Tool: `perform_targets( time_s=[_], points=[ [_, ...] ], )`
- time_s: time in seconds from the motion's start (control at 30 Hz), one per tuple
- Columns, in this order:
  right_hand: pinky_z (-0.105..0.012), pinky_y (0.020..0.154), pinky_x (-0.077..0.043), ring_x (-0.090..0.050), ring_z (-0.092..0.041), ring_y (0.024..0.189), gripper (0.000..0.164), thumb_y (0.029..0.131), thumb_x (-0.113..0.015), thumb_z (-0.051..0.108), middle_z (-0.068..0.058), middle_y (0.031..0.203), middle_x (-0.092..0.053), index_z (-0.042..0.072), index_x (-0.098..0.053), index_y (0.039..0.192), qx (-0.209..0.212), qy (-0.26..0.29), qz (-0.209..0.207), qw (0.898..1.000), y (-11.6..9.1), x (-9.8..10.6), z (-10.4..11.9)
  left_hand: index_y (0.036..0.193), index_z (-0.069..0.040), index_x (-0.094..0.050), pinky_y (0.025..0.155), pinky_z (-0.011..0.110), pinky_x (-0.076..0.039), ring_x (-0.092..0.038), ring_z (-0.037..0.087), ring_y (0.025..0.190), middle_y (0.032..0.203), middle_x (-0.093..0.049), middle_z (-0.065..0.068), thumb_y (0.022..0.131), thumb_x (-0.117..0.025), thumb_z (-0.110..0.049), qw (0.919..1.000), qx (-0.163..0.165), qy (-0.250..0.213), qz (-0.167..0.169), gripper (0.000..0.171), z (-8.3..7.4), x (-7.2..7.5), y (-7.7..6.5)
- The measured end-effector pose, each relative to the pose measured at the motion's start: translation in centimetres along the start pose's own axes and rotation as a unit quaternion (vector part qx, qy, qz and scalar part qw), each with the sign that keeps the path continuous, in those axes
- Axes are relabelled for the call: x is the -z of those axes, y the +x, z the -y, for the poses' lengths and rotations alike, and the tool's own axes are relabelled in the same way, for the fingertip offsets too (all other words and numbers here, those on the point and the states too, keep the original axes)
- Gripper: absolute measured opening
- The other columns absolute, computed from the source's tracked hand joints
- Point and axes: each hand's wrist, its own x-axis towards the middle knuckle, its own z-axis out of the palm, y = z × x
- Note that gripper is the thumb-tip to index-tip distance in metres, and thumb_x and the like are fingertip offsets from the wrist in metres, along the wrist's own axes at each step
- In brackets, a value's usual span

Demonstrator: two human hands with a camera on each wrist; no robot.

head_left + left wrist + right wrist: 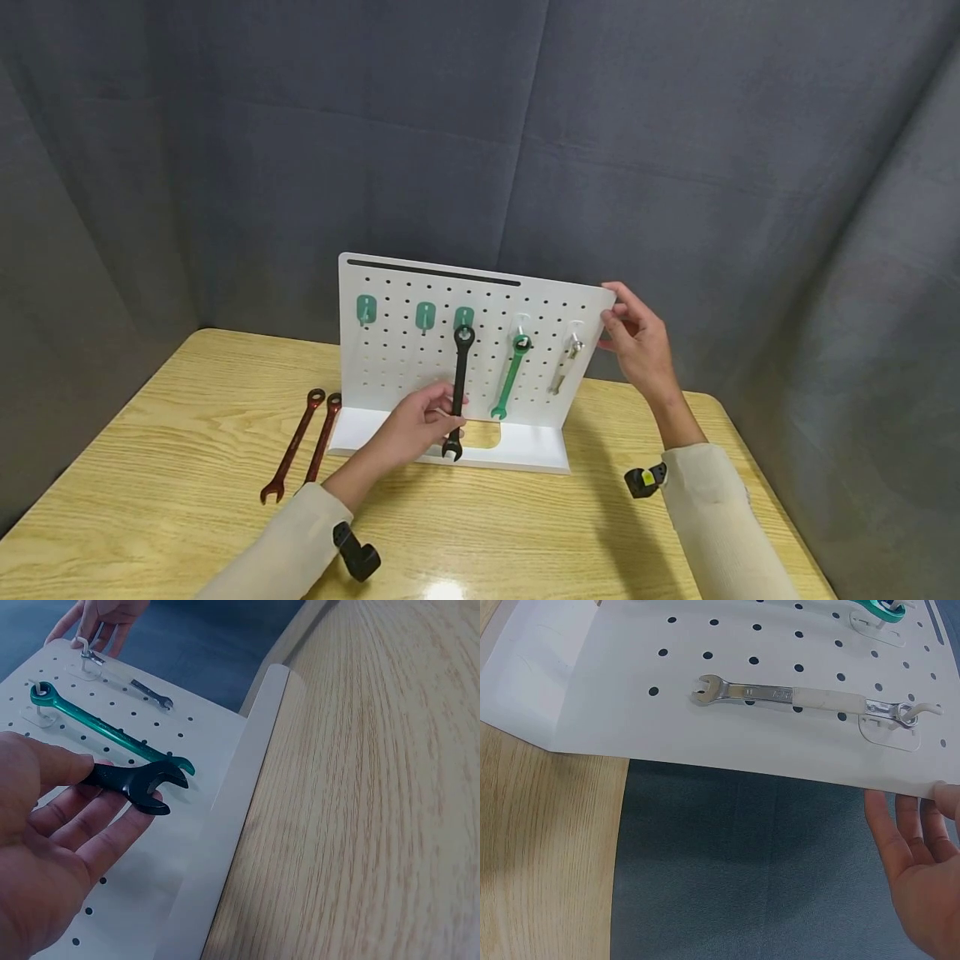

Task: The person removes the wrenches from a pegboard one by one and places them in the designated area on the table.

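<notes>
A white pegboard point(480, 358) stands on the table, and my right hand point(643, 346) pinches its upper right edge between thumb and fingers. My left hand point(420, 425) holds a black combination wrench point(460, 375) near its open end, thumb over the handle. The wrench's ring end overlaps the third green-backed hook point(464, 317) in the head view. To its right a green wrench point(513, 375) hangs by its ring from a clear-backed hook. A silver wrench point(780, 694) with a pale band round its handle hangs from the rightmost hook, nearest my right hand.
Two dark red wrenches point(294, 446) lie on the wooden table point(180, 467) left of the board. Two green-backed hooks point(366, 309) at the board's left hold no wrench. A grey curtain point(450, 125) hangs behind the table.
</notes>
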Motion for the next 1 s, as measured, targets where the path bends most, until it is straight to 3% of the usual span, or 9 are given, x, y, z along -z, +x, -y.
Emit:
perform_targets(
  time_s=[0.17,0.33,0.53,0.8,1.0],
  points=[
    [-0.031,0.076,-0.061,-0.066,-0.02,0.097,0.04,0.105,-0.057,0.003,-0.019,0.109,-0.061,0.01,-0.056,0.145,0.001,0.0,0.002,1.0,0.0,0.0,-0.2,0.125,0.007,-0.056,0.072,0.04,-0.061,-0.073,0.034,0.091,0.095,-0.061,0.012,0.099,-0.065,0.001,0.9996,-0.009,-0.02,0.019,0.028,-0.4,0.2,-0.3],
    [-0.029,0.075,-0.06,-0.065,-0.019,0.095,0.04,0.105,-0.057,0.004,-0.018,0.108,-0.061,0.011,-0.056,0.145,-0.001,0.0,0.003,1.0,-0.1,0.0,-0.3,0.121,0.002,-0.058,0.072,0.039,-0.061,-0.072,0.03,0.092,0.096,-0.061,0.012,0.1,-0.064,0.001,0.9992,-0.01,-0.021,0.031,0.022,-0.6,0.3,-0.6],
    [-0.031,0.076,-0.06,-0.065,-0.018,0.096,0.04,0.105,-0.057,0.003,-0.018,0.108,-0.06,0.008,-0.056,0.145,-0.002,-0.002,0.003,1.0,-0.1,0.0,-0.1,0.121,-0.001,-0.06,0.072,0.039,-0.061,-0.072,0.036,0.095,0.096,-0.062,0.01,0.098,-0.065,0.002,0.9995,-0.002,-0.021,0.023,0.023,-0.9,0.3,-0.9],
    [-0.039,0.078,-0.06,-0.065,-0.019,0.096,0.04,0.105,-0.057,0.003,-0.019,0.108,-0.06,0.008,-0.055,0.145,-0.001,0.002,0.006,1.0,0.0,0.1,-0.2,0.122,-0.001,-0.062,0.072,0.04,-0.062,-0.072,0.029,0.092,0.096,-0.061,0.009,0.097,-0.068,-0.001,0.9993,0.003,-0.028,0.023,0.025,-1.2,0.4,-1.3],
    [-0.035,0.078,-0.061,-0.065,-0.02,0.097,0.041,0.106,-0.057,0.004,-0.019,0.109,-0.06,0.011,-0.055,0.146,-0.006,0.001,0.008,1.0,0.0,0.1,-0.3,0.122,0.002,-0.06,0.071,0.04,-0.062,-0.073,0.025,0.089,0.096,-0.063,0.009,0.097,-0.068,-0.001,0.9985,-0.003,-0.044,0.031,0.026,-1.1,0.5,-1.4]
  ],
)
